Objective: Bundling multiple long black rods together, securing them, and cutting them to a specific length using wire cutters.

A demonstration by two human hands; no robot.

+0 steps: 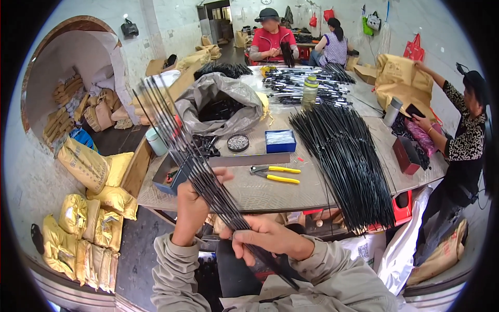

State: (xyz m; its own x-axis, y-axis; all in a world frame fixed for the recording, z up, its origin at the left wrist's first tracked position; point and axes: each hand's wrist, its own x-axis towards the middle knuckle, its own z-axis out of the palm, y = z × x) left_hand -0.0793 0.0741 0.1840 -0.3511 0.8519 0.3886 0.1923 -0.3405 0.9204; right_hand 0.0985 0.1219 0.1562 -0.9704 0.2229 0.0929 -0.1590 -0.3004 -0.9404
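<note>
A bundle of long thin black rods (213,195) slants across in front of me, from the upper left down to my lap. My right hand (270,236) is closed round its lower part. Higher up, my left hand (193,205) is curled round the bundle from behind, with fingertips showing past its right side. The rods fan out toward their blurred upper ends. On the table to the right lies a big pile of similar black rods (345,161). Between pile and bundle are yellow-handled pliers (275,174), their jaws apart.
The table (312,195) also bears a blue box (280,141), a round black tin (238,143), a grey plastic bag (189,106), a bottle (310,92) and a metal flask (392,112). A person (468,140) stands at right. Another (273,39) works opposite. Yellow sacks (73,216) line the left.
</note>
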